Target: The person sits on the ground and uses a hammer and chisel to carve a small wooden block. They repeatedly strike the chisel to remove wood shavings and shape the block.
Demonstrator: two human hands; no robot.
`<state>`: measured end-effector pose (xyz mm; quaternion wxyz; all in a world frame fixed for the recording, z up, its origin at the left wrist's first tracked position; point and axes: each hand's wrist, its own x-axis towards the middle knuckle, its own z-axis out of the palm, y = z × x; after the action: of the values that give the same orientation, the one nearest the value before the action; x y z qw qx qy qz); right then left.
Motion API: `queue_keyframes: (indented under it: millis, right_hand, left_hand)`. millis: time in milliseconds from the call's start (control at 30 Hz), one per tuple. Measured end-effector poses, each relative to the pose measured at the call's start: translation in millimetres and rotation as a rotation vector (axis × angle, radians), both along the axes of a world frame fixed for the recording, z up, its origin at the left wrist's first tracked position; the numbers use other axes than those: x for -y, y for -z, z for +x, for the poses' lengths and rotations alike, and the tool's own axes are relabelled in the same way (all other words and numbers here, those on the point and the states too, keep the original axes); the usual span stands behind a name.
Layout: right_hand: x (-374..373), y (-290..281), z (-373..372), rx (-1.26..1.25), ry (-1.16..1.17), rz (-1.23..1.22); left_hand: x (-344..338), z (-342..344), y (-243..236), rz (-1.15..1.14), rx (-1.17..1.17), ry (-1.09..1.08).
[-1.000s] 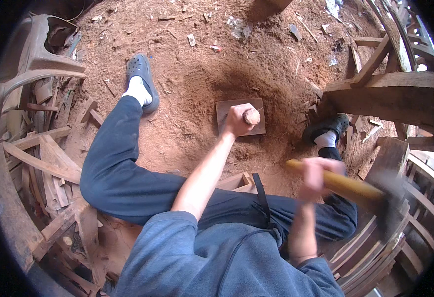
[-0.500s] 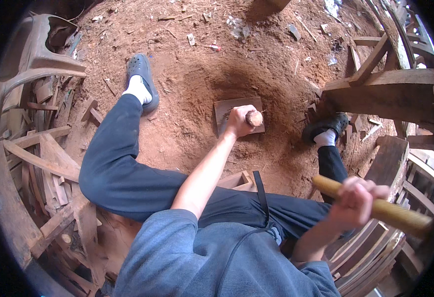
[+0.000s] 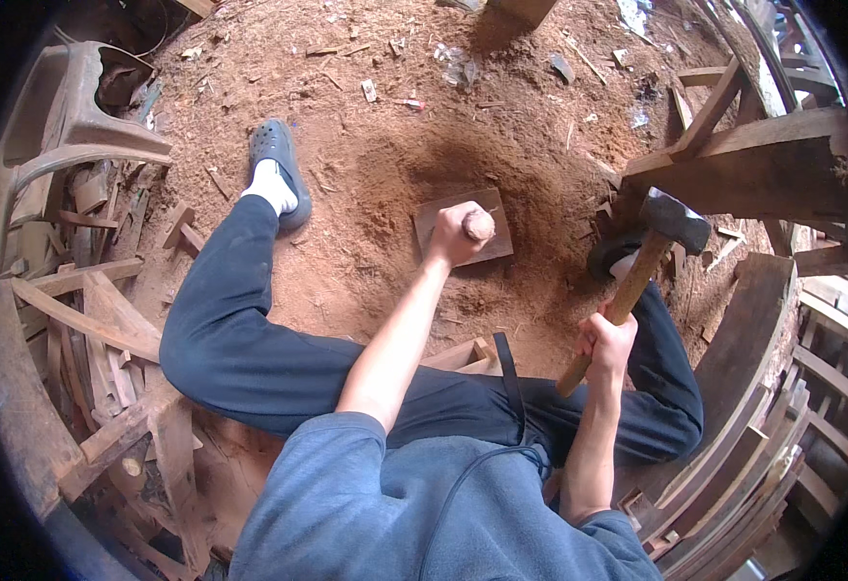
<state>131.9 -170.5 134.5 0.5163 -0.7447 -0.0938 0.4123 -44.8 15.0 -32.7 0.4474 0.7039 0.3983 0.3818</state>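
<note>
while the left hand [image 3: 451,239] wraps its fingers tightly round a stout round wooden piece [image 3: 479,226], pale end facing up, the right hand [image 3: 606,341] is curled snugly about the handle of a hammer [image 3: 640,273]. from the middle of the view, the round wooden piece stands near one o'clock, above a flat square board [image 3: 499,237] that lies in a hollow of the sawdust [image 3: 550,194]. the hammer is at three o'clock, its dark head aimed toward one o'clock and its butt toward seven, well apart from the round wooden piece.

as far as this view allows a judgement, the work looks under way rather than finished: the board is down flat, the round wooden piece is held over it, and the hammer is in hand. the part of the board that shows is in one piece; whatever lies beneath the left hand is hidden, so i cannot tell how much is done there or how much is left, nor whether the lower end of the round wooden piece touches the board. a small wooden frame [image 3: 487,363] sits toward five o'clock, between the legs, apart from both hands, and long wooden strips [image 3: 734,474] lie stacked at four o'clock
</note>
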Motion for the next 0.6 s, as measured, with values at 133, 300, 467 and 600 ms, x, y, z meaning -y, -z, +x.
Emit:
queue_keyframes:
  millis: [133,300,467,600]
  right_hand:
    - [9.6,5.4,-2.9,-0.050,0.008,-0.045]
    - [27.7,29.0,-11.2,-0.182,-0.008,-0.185]
    - [23.6,32.5,-10.2,-0.214,0.002,-0.135]
    - [21.6,29.3,-8.3,-0.224,-0.009,-0.120]
  left_hand:
    - [-9.7,-20.2,7.5,-0.210,0.052,0.025]
    - [-21.7,-34.1,11.5,-0.291,0.087,0.119]
    - [-8.3,-0.7,-10.1,-0.112,-0.145,0.521]
    - [3.1,21.6,-33.0,-0.060,-0.383,0.717]
